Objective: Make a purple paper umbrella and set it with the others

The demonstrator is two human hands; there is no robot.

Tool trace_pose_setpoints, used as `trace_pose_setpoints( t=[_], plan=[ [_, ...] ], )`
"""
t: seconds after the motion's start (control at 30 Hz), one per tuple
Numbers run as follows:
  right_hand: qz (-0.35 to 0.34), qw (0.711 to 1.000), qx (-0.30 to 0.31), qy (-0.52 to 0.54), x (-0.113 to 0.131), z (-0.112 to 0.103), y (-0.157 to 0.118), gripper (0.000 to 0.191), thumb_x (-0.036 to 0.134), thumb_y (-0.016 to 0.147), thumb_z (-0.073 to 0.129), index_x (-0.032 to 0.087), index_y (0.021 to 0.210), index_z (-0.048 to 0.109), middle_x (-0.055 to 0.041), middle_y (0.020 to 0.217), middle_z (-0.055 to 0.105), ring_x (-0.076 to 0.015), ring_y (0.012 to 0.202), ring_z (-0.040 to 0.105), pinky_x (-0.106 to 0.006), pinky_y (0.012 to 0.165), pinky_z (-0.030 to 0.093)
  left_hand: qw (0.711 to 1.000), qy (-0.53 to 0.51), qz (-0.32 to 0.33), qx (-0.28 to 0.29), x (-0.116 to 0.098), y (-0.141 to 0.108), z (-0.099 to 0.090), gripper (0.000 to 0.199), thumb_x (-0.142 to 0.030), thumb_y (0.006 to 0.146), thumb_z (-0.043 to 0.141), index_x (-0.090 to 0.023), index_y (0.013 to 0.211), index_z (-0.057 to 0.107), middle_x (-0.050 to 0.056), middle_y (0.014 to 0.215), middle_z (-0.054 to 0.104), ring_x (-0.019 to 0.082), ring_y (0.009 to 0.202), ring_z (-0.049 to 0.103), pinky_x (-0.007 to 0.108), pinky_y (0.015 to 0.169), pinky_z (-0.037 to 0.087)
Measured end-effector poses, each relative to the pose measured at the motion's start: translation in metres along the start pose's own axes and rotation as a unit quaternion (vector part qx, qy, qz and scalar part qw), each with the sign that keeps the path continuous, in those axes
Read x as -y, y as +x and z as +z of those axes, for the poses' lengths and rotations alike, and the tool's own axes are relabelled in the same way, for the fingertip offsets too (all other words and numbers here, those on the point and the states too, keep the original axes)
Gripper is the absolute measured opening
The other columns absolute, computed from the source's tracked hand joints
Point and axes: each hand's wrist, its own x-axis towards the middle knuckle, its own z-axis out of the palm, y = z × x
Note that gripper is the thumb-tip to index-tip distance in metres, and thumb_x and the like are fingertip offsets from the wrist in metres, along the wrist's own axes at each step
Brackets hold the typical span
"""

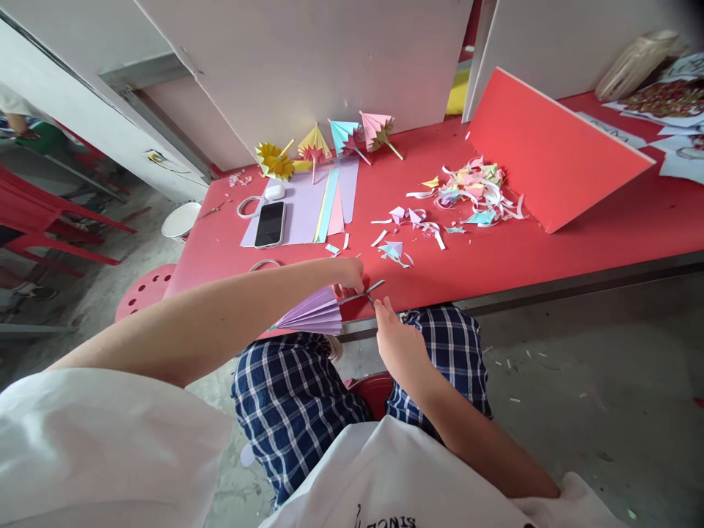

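A purple pleated paper umbrella point(314, 314) lies sideways at the table's near edge, partly covered by my left forearm. Its thin pale-green stick point(376, 287) points to the right. My left hand point(347, 276) is closed around this stick, its fingers curled and partly hidden. Close beside it, my right hand point(397, 336) pinches a small, thin dark object point(369, 298) that meets the stick; its kind is too small to make out.
Finished paper umbrellas point(345, 136) stand along the back of the red table point(440, 282). A phone point(270, 224) rests on purple paper point(306, 220), with tape rolls point(250, 207) nearby. Paper scraps point(476, 187) pile against a leaning red board point(555, 154). A pink stool point(144, 292) is left.
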Motion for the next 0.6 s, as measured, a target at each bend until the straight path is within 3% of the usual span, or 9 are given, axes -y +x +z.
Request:
trace_pose_setpoints(
  t=[0.37, 0.6],
  plan=[
    [0.009, 1.0, 0.01, 0.018, 0.003, 0.005, -0.003, 0.056, 0.008, 0.08, 0.035, 0.01, 0.136, 0.029, -0.0152, 0.144, 0.025, -0.0141, 0.065, 0.066, -0.025, 0.05, 0.052, 0.997, 0.074, 0.002, -0.018, -0.002, -0.002, 0.002, 0.032, -0.034, 0.086, 0.051, -0.015, 0.112, 0.052, 0.008, 0.11, 0.056, 0.018, 0.093, 0.057, 0.038, 0.078, 0.05],
    [0.015, 1.0, 0.006, 0.013, 0.004, -0.004, 0.01, 0.057, 0.009, 0.079, 0.034, 0.011, 0.136, 0.03, -0.0163, 0.142, 0.029, -0.0153, 0.063, 0.066, -0.028, 0.054, 0.053, 0.982, 0.165, 0.007, -0.092, -0.002, 0.0, -0.001, 0.03, -0.04, 0.083, 0.054, -0.012, 0.091, 0.061, 0.004, 0.089, 0.063, 0.016, 0.079, 0.06, 0.033, 0.071, 0.049]
  ],
)
